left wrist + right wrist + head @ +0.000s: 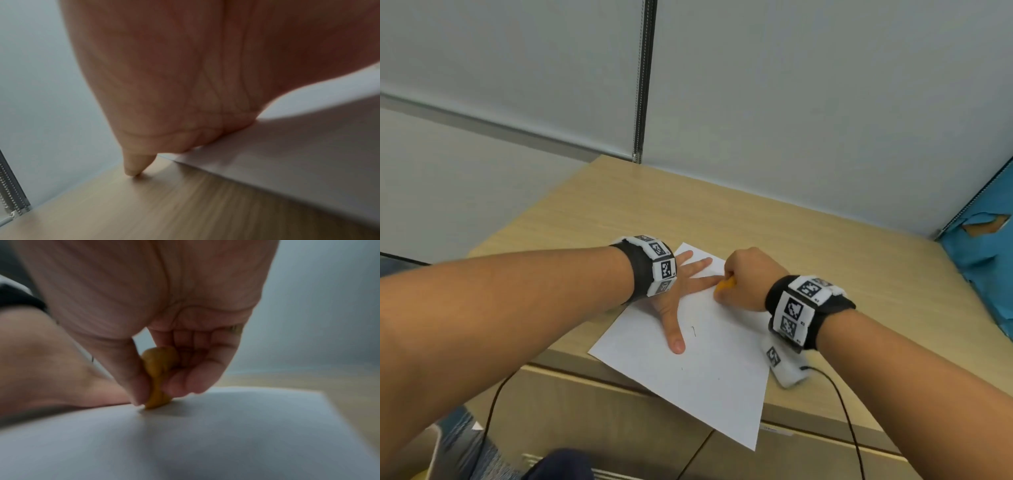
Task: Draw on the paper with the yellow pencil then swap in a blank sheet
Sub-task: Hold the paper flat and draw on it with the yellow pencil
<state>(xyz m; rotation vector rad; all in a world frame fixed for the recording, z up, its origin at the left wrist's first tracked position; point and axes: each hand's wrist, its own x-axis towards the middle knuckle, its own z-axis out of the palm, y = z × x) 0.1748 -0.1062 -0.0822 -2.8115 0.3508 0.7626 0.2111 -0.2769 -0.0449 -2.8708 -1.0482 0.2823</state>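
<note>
While the pencil is at the sheet's far end:
Right hand [748, 279]: pinches yellow pencil [157, 379], tip down on paper [709, 370].
Left hand [681, 291]: fingers spread flat, pressing the paper just beside the tip.

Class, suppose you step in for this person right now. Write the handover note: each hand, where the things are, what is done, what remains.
Left hand: flat, fingers spread, pressing the paper down on the desk.
Right hand: grips the yellow pencil, tip at the sheet's far part.
Paper: lies skewed, its near corner hanging over the desk edge.
Done: a small dark mark beside the left thumb; drawing has started.
Left: finish drawing, then swap in a blank sheet. No spare sheet is in view.
</note>
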